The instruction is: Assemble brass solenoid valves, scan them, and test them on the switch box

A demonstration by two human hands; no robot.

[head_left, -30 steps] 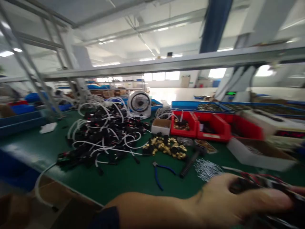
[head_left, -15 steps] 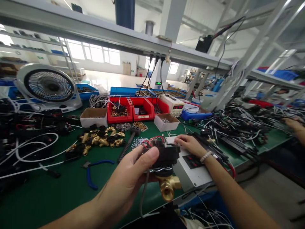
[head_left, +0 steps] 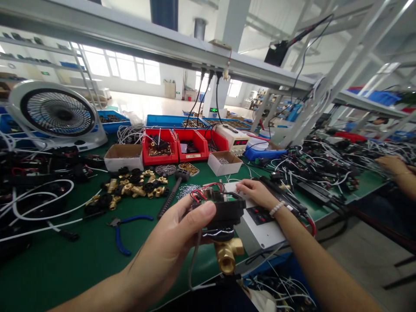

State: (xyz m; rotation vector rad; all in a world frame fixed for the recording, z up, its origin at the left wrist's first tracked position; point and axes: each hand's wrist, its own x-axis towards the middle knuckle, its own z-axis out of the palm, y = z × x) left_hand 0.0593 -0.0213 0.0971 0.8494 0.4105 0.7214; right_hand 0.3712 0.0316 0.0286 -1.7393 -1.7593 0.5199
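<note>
My left hand (head_left: 182, 225) is wrapped round a motorized valve, thumb across its side. The valve's black housing (head_left: 225, 212) is uncovered on top, showing red wires and a bit of green circuit board. Its brass body (head_left: 227, 255) hangs below, one threaded opening facing me, and a grey cable drops from beside the hand. My right hand (head_left: 256, 193) lies at the far end of a light grey metal box (head_left: 264, 234) with a dark panel. Its fingers are curled together there; what they pinch, if anything, is hidden.
Blue-handled cutters (head_left: 121, 234) and a black rod-shaped tool (head_left: 173, 193) lie left, near brass fittings (head_left: 130, 186). Red bins (head_left: 191, 157), a white box of small parts (head_left: 224, 167) and a fan (head_left: 61, 112) stand behind. Another person's hand (head_left: 391, 164) is at far right.
The view has shifted slightly, so the bench things sit a little further left. Both hands keep nearly the same pose, and the valve's open top shows slightly more.
</note>
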